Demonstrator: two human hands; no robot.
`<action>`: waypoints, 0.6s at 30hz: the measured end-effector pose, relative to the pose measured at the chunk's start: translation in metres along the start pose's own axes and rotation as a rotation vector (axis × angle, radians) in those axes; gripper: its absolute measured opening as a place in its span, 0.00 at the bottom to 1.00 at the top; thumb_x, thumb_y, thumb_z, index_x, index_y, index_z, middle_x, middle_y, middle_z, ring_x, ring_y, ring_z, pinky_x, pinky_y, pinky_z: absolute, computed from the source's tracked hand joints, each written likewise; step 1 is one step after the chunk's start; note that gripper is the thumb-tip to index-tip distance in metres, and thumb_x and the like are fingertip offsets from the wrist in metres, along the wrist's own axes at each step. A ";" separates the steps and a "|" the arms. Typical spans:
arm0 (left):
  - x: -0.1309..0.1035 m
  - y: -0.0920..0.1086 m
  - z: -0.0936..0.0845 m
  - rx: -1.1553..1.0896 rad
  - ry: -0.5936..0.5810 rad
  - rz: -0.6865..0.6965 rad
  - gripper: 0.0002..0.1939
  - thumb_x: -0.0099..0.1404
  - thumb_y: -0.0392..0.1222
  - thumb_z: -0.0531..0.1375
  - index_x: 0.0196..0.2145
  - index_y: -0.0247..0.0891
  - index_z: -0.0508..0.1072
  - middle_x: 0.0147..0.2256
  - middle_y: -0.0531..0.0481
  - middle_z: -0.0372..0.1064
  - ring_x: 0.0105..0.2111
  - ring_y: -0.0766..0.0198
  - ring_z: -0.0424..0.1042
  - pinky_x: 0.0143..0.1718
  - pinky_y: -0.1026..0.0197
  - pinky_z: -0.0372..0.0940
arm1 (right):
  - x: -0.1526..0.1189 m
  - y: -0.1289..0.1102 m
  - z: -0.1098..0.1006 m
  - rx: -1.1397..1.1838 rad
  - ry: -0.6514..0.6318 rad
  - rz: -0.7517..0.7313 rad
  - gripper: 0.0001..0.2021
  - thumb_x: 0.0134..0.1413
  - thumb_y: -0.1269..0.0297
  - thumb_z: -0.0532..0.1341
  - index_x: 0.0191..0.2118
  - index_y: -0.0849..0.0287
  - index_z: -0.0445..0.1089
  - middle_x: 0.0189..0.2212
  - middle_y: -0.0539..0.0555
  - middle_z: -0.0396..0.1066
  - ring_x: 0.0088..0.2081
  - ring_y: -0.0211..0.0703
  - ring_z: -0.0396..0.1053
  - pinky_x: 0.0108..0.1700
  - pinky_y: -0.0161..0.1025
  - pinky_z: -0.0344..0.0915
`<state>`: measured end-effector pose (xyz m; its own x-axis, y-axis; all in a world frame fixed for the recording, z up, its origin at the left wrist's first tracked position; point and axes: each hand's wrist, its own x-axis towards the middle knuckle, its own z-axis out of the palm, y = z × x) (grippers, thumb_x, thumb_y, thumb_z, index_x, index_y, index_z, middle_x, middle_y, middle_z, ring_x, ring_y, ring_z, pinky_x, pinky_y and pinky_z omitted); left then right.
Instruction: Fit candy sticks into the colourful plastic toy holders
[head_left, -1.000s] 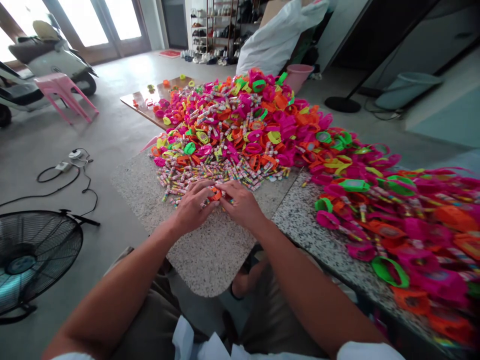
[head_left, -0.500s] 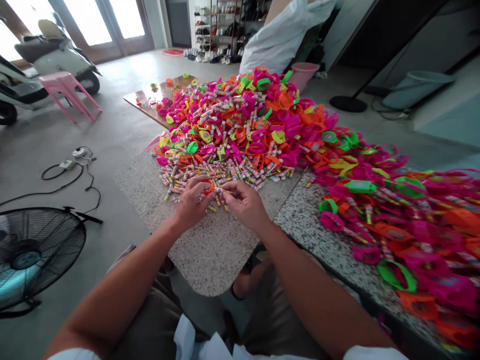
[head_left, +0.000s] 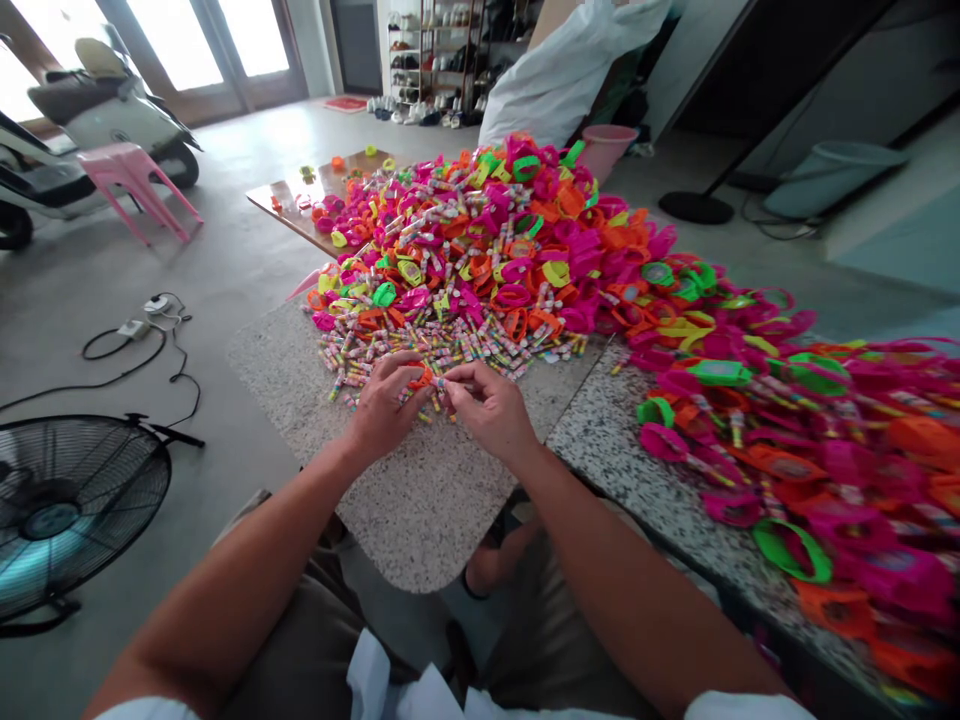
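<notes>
My left hand is closed on a small orange plastic watch above the near edge of the pile. My right hand pinches a small patterned candy tube, whose end meets the orange watch. Just beyond both hands, many similar tubes lie loose on the speckled stone tabletop. Behind them rises a heap of pink, orange, green and yellow toy watches, with more tubes mixed in.
More watches cover the stone surface at right. A black fan and cables stand on the floor at left. Farther back are a pink stool, a scooter, a white sack and a pink bucket.
The fingers of my right hand have shifted slightly around the tube, closer to the orange watch. My left hand stays nearly in place.
</notes>
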<state>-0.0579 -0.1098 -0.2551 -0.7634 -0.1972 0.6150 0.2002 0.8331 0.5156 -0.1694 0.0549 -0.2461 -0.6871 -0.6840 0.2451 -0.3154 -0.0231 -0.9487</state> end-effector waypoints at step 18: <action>0.001 0.001 0.000 0.048 -0.023 0.022 0.08 0.77 0.46 0.60 0.46 0.40 0.74 0.54 0.40 0.73 0.56 0.52 0.73 0.58 0.45 0.70 | -0.001 0.004 0.002 0.048 0.036 -0.004 0.07 0.63 0.59 0.63 0.41 0.56 0.75 0.28 0.50 0.77 0.28 0.40 0.75 0.33 0.38 0.72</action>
<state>-0.0585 -0.1087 -0.2542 -0.7733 -0.1667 0.6117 0.1881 0.8611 0.4724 -0.1691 0.0537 -0.2507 -0.7091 -0.6575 0.2549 -0.2866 -0.0615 -0.9561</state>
